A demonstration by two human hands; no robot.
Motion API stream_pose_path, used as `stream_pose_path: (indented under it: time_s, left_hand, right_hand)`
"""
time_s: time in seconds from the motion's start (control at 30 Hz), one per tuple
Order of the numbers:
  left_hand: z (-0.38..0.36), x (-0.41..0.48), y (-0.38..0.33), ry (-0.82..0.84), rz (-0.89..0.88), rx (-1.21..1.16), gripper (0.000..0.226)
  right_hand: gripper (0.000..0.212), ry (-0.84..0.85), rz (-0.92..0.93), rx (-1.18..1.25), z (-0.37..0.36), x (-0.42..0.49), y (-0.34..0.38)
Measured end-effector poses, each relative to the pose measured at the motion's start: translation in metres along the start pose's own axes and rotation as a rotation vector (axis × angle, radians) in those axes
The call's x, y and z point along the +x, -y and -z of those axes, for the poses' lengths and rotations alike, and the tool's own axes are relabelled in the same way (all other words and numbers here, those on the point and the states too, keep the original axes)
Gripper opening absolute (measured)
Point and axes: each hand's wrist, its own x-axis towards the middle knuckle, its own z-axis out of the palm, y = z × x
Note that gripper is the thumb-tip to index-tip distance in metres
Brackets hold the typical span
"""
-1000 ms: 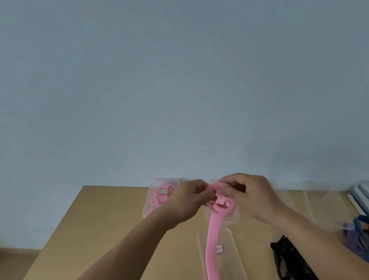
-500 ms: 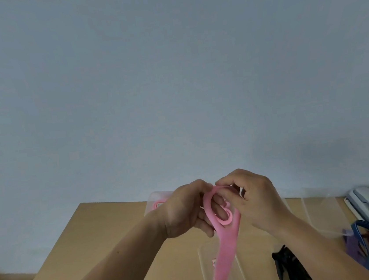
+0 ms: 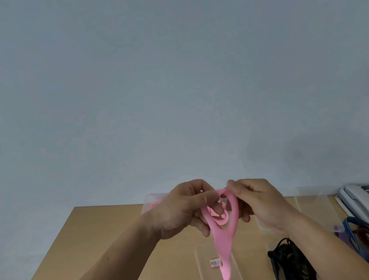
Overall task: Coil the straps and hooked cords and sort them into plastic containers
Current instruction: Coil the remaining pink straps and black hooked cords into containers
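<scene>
Left hand, right hand pinch flat pink rubbery strap, lower centre; I judge a slack grip lets it uncoil.

Left hand: raised, fingers curled round the coiled part of the pink strap.
Right hand: level with it, thumb and forefinger pinching the strap's loop top.
Forearms: bare, converging from below.

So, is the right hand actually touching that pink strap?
Touching. The head view shows the right hand pinching the pink strap at the top of its loop with its fingertips.
</scene>
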Motion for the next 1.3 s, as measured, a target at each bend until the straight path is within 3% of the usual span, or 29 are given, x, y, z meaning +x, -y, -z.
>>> stream_pose_path:
  time_s: [0.1,0.3,0.57,0.77,1.03,1.2,1.3]
  left_hand:
    - [-0.002,-0.002,-0.003,-0.018,-0.025,0.04,0.031]
    - [-0.006,-0.005,-0.005,-0.069,0.011,-0.029,0.02]
    - [-0.007,-0.012,-0.008,0.023,0.179,-0.079,0.042]
    - [-0.009,-0.012,-0.011,-0.016,0.094,-0.124,0.016]
    - [-0.013,-0.005,-0.004,-0.113,0.134,-0.203,0.033]
    - [-0.013,-0.007,-0.003,-0.154,0.083,-0.182,0.01]
    - [-0.013,-0.006,0.0,-0.208,0.015,-0.114,0.006]
  right_hand:
    - [0.035,0.015,-0.012,0.037,0.002,0.0,0.005]
    - [0.006,-0.012,0.161,0.026,-0.003,-0.002,0.01]
    - [0.014,-0.12,0.32,-0.157,-0.009,-0.004,0.008]
    - [0.02,-0.221,0.487,-0.431,-0.013,-0.007,0.009]
    - [0.012,-0.211,0.639,-0.704,-0.008,-0.01,0.004]
    - [0.009,-0.22,0.659,-0.676,-0.007,-0.011,-0.002]
    - [0.007,-0.173,0.511,-0.396,-0.007,-0.014,-0.002]
